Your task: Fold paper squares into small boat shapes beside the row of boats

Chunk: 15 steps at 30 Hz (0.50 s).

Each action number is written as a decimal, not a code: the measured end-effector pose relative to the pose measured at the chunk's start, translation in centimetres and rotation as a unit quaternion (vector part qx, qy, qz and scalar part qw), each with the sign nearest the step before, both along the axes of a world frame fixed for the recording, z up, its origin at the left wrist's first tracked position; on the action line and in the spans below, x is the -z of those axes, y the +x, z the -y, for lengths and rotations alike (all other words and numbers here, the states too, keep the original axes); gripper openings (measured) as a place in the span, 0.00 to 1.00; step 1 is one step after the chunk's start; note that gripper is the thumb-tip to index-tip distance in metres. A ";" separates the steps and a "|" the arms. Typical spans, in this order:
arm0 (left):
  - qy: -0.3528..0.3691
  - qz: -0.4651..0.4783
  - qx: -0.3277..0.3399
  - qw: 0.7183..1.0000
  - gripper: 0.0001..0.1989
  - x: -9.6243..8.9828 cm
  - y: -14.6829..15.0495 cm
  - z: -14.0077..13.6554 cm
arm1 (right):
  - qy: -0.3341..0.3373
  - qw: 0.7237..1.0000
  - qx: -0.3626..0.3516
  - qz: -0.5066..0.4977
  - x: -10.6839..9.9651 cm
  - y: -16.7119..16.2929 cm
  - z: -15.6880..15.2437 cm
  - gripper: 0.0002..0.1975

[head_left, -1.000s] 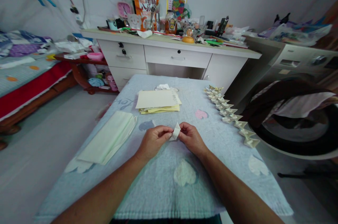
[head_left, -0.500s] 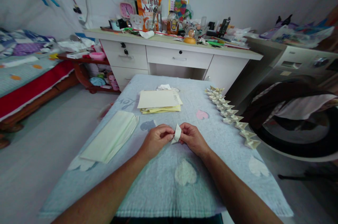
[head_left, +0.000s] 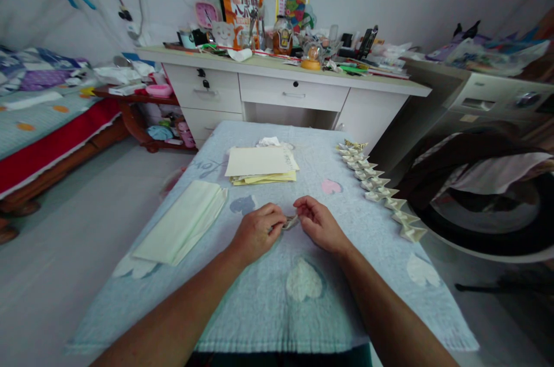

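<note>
Probably light, easily creased: folded paper piece [head_left: 291,222] over the tabletop [head_left: 251,309], pinched at one end by the left hand [head_left: 258,232]; right hand [head_left: 321,227] loosely curled at the other end, grip unclear; best taken lightly along the folds, thin tips may crumple

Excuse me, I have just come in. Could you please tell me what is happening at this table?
A person is handling a small folded paper piece over a cloth-covered table. The left hand grips it; the right hand is close beside its other end, though whether it touches is unclear. A row of folded paper shapes lies along the right side. A stack of paper lies beyond the hands, and a pale green bundle lies to the left.
</note>
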<state>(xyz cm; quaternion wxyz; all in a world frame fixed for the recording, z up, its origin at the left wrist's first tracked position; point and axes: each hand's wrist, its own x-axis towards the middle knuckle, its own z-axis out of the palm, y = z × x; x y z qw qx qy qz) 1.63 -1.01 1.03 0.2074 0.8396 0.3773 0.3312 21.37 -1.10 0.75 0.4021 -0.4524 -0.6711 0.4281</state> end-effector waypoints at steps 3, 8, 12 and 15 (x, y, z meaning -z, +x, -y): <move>-0.020 -0.002 0.004 1.000 0.10 0.3 0.2 0.0 | 0.024 0.999 0.011 0.039 -0.3 0.3 0.0 0.10; -0.074 0.039 -0.029 0.996 0.15 0.5 0.0 -0.2 | 0.064 0.991 0.037 0.110 -0.1 0.1 -0.1 0.06; -0.070 0.022 -0.013 0.997 0.11 0.2 -0.4 -0.2 | 0.092 0.984 0.039 0.151 -0.3 0.4 -0.3 0.07; -0.067 0.009 -0.002 0.998 0.09 0.0 -0.5 -0.2 | 0.114 0.980 0.008 0.161 -0.6 0.7 -0.4 0.13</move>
